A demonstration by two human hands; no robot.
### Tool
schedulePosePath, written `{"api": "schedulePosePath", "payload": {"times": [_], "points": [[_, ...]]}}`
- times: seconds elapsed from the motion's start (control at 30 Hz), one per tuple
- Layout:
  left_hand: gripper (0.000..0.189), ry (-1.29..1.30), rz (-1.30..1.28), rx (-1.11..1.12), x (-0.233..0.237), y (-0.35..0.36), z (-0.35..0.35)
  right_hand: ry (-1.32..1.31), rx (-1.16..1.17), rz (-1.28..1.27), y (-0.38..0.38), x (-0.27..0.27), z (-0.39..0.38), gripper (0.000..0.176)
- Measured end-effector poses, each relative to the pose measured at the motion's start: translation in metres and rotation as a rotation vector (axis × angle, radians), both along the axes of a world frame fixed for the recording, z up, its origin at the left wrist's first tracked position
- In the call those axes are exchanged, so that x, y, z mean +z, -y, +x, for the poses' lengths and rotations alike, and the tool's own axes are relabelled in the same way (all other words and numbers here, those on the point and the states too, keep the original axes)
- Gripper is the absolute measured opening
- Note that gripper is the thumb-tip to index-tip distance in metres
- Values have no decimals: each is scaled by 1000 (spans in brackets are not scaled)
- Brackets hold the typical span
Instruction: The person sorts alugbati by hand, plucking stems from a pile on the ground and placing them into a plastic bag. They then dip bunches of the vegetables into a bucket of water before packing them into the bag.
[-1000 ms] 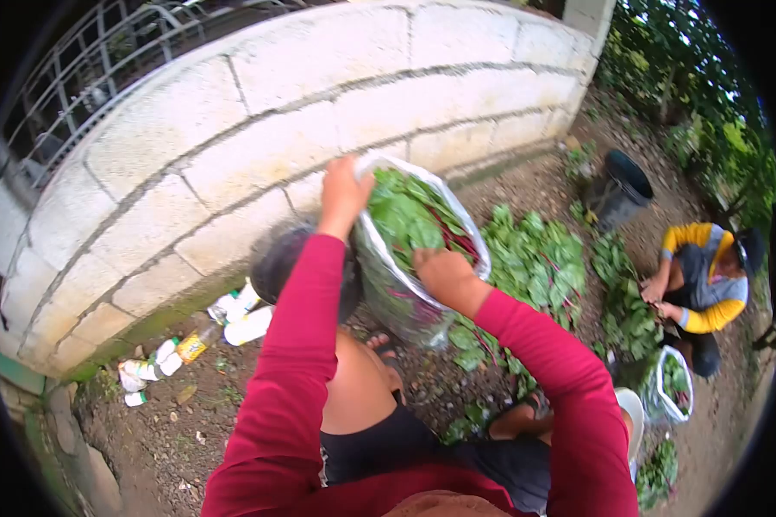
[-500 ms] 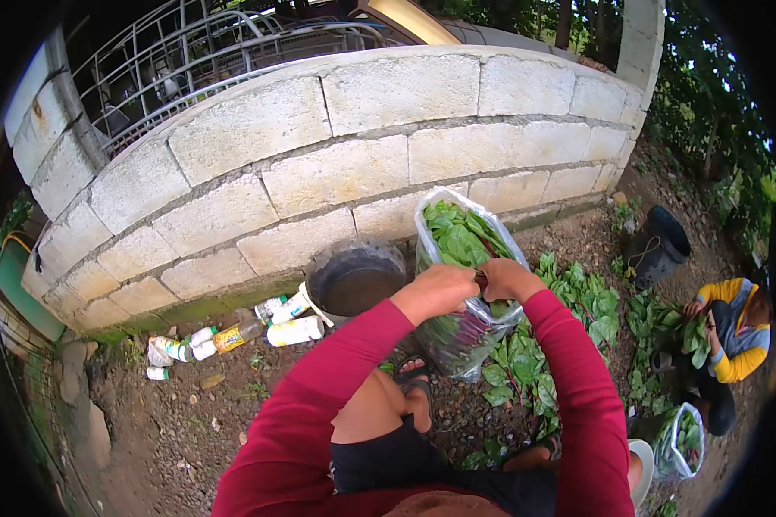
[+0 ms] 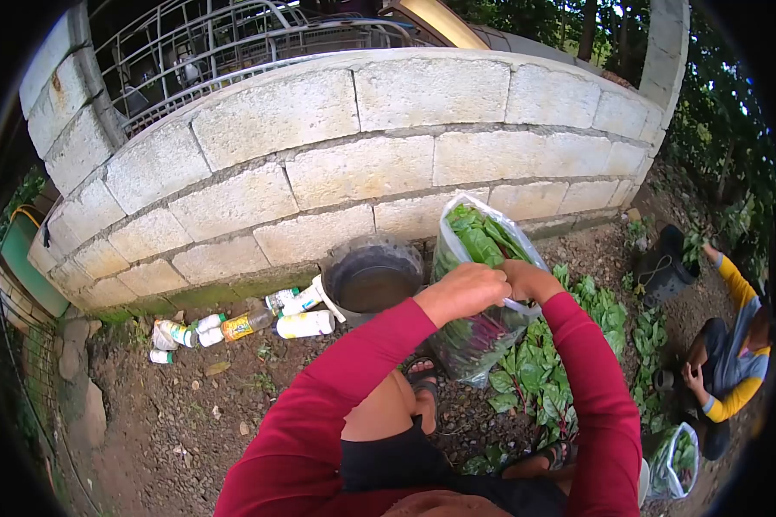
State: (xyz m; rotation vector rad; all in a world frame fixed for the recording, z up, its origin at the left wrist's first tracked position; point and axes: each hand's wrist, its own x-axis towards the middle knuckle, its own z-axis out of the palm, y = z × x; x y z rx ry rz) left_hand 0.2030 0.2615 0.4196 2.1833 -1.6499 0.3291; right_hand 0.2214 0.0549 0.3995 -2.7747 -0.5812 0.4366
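At the foot of a block wall (image 3: 353,172), on bare stony soil (image 3: 181,414), the person squats with both red-sleeved arms stretched forward.

Surroundings: a dark round bucket (image 3: 371,246) with murky water stands against the wall, just left of the hands. Empty bottles (image 3: 246,326) lie in a loose row further left. A heap of cut leaves (image 3: 535,375) covers the ground to the right, under the right forearm. The person's own foot in a sandal (image 3: 422,379) sits just below the bag. Well apart at the right edge, a co-worker (image 3: 733,362) in yellow and grey sleeves crouches near a black pot (image 3: 664,271), and a second filled bag (image 3: 671,461) stands in front of them. A metal grille (image 3: 198,52) runs above the wall.

Materials: the blocks are pale, rough and mortared in curved courses. The bottles are white plastic, one with a yellow label. The soil is gritty with small stones.

Main item: a clear plastic bag (image 3: 478,340) stands upright between bucket and leaf heap, just in front of the wall. It is thin, glossy and crinkled, packed with broad green leaves on red stems, and its mouth is open at the top. The left hand (image 3: 467,289) and right hand (image 3: 526,277) meet at the near rim, both curled tight on the plastic. The fingertips are hidden.
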Motion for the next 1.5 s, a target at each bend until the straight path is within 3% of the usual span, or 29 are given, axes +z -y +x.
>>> {"api": "schedulePosePath", "payload": {"times": [0.07, 0.17, 0.27, 0.43, 0.47, 0.67, 0.8, 0.87, 1.03, 1.17, 1.23, 1.3, 1.5], "points": [[19, -38, -25, -58, 0, -5, 1, -4, 119, 118, -2, 3, -3, 45], [19, -73, -30, -120, 10, -10, -3, -199, 109, 212, -12, -3, -23, 53], [19, -90, 44, -125, 8, -10, -6, -191, 112, 171, -10, -45, -46, 59], [18, -149, 74, -107, 21, -7, 1, -121, 135, 221, -8, -38, -42, 59], [17, -177, 113, -59, 29, -9, 0, -189, 96, 149, -5, -21, -42, 56], [18, -322, 149, 53, 54, -2, -5, -156, -434, 844, 28, 33, -79, 27], [19, -178, -54, -1, 68, 29, -19, 189, -414, 704, 97, 45, -122, 13], [20, -146, -89, -33, 63, 52, -28, 113, -539, 771, 131, 40, -153, 13], [23, -134, -64, -191, 51, 106, -57, 76, -767, 414, 172, 36, -237, 18], [19, -145, -55, -293, 32, 140, -79, 219, -759, 325, 194, 5, -278, 19], [8, -70, -25, -340, 27, 151, -91, 281, -723, 291, 194, 2, -291, 19], [10, 8, 5, -380, 22, 159, -104, 266, -715, 257, 195, 6, -301, 17], [17, -108, 55, -475, -8, 169, -147, 172, -672, 237, 202, 1, -318, 17]]}}
